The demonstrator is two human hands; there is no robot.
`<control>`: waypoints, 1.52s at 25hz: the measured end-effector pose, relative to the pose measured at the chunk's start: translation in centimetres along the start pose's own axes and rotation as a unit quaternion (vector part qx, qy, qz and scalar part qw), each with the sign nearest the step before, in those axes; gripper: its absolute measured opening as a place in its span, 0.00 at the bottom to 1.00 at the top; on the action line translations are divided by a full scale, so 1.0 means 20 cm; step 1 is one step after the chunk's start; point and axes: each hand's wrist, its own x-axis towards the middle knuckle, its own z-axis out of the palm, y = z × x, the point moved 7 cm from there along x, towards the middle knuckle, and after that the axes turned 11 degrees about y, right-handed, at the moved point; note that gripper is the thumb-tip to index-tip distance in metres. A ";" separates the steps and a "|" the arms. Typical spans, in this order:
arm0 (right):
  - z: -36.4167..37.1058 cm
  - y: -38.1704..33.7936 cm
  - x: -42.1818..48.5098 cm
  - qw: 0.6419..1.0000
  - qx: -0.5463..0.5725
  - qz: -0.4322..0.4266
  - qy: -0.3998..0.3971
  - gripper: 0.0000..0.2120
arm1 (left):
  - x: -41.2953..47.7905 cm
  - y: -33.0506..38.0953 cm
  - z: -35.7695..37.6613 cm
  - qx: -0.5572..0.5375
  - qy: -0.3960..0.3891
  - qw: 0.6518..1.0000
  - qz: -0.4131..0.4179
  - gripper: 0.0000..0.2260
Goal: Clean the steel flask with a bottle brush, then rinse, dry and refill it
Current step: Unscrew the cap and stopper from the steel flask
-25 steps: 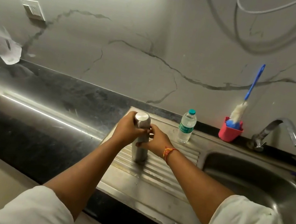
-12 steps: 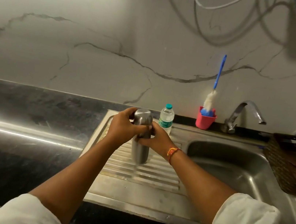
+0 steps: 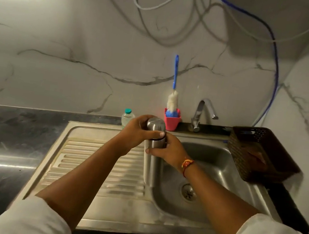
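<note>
Steel flask is upright between both hands over the sink edge, its long axis vertical. Left hand curls round the cap on top. Right hand grips the body just beneath. Bottle brush stands beyond the hands, untouched.

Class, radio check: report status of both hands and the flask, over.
Left hand gripping cap of flask. Right hand holding its body. Cap not yet off; bottle brush untouched in red cup. Nothing in the way.

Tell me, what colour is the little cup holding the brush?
The cup is pinkish red, clearest in the head view.
</note>
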 end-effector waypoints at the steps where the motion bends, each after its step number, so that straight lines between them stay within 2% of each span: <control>1: -0.07 0.03 -0.01 1.000 0.002 0.000 0.006 0.31 | 0.01 0.01 0.07 -0.005 0.007 1.000 -0.003 0.26; 6: -0.38 0.12 -0.04 0.999 -0.017 -0.014 0.036 0.27 | -0.01 0.09 0.38 -0.023 0.061 0.998 0.006 0.22; 9: -0.51 0.15 -0.05 0.996 -0.035 -0.037 0.078 0.26 | -0.04 0.13 0.51 -0.015 0.128 0.992 0.014 0.19; 14: -0.56 0.18 -0.07 0.989 -0.071 -0.086 0.098 0.29 | -0.11 0.10 0.60 0.011 0.262 0.963 -0.058 0.31; 16: -0.53 0.18 -0.07 0.988 -0.079 -0.096 0.093 0.29 | -0.10 0.08 0.60 0.007 0.241 0.967 -0.082 0.33; 19: -0.51 0.16 -0.06 0.990 -0.056 -0.097 0.088 0.27 | -0.07 0.06 0.57 -0.045 0.121 0.989 -0.067 0.29; 21: -0.49 0.14 -0.05 0.992 -0.031 -0.099 0.069 0.27 | -0.08 0.04 0.52 -0.085 0.067 0.991 -0.078 0.26; 24: -0.43 0.10 -0.04 0.993 -0.020 -0.100 0.054 0.26 | -0.07 0.03 0.43 -0.074 0.090 0.991 -0.071 0.24; 27: -0.35 0.06 -0.01 0.993 -0.026 -0.100 0.058 0.26 | -0.07 0.04 0.34 -0.033 0.196 0.978 -0.062 0.26; 29: -0.28 0.03 0.00 0.991 -0.044 -0.115 0.059 0.27 | -0.07 0.03 0.31 -0.025 0.230 0.970 -0.074 0.28; 32: -0.20 -0.01 0.03 0.989 -0.060 -0.122 0.056 0.27 | -0.05 0.00 0.25 -0.039 0.179 0.981 -0.071 0.29; 35: -0.15 -0.03 0.06 0.993 -0.032 -0.099 0.052 0.28 | -0.06 -0.04 0.14 -0.104 0.115 0.986 -0.067 0.31; 38: -0.07 -0.04 0.08 0.996 -0.017 -0.074 0.048 0.25 | -0.07 -0.09 0.03 -0.157 0.134 0.976 -0.066 0.31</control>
